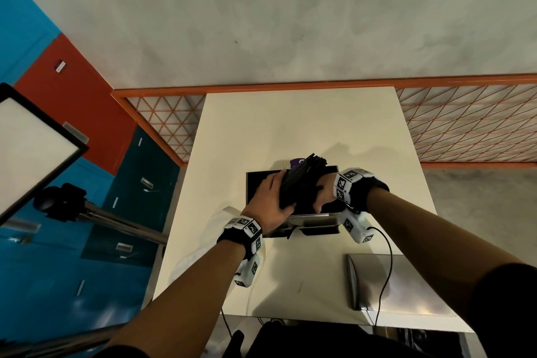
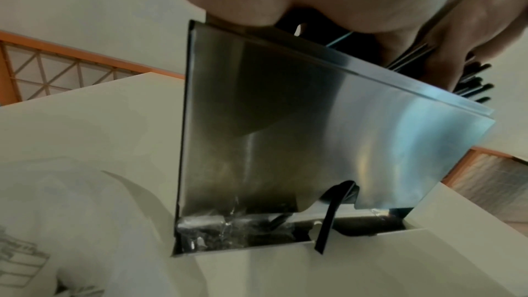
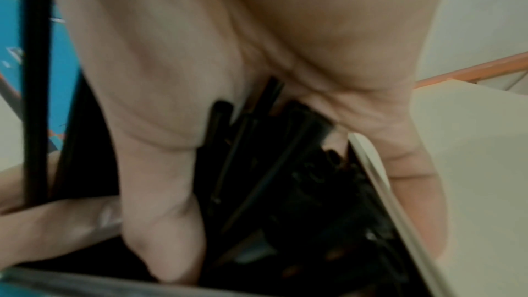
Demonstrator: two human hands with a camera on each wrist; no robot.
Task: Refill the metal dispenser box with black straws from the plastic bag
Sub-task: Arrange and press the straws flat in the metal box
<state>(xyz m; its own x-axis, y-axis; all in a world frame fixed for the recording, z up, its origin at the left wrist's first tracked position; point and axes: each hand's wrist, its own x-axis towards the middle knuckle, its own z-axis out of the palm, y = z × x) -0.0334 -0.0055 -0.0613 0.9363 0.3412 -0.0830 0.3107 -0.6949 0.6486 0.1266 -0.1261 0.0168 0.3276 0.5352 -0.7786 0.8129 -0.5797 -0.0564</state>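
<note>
One bundle of black straws [image 1: 302,180], clasped from both sides: left hand [image 1: 271,200] curled round the near-left flank, right hand [image 1: 322,193] curled round the opposite flank, thumb and fingers wrapping the sheaf. Held two-handed, probably to keep the loose sticks parallel and stop them fanning out on the way down.

Directly beneath the grip: metal dispenser box [image 2: 300,134], top open, standing on the white table [image 1: 290,125]. Bundle tilted, far end raised above the box's rear rim, near end dipping inside, presumably to feed lengthwise into the cavity.

Below the grip, at the box's front slot: single stray straw [image 2: 328,223] poking out over the table edge.

Left of and below the left wrist: plastic bag [image 2: 71,211], crumpled, lying against the box's side, apparently emptied of this load.

Near side of the right forearm: metal lid [image 1: 386,279], set flat and well apart from the box, likely parked for clear access.
</note>
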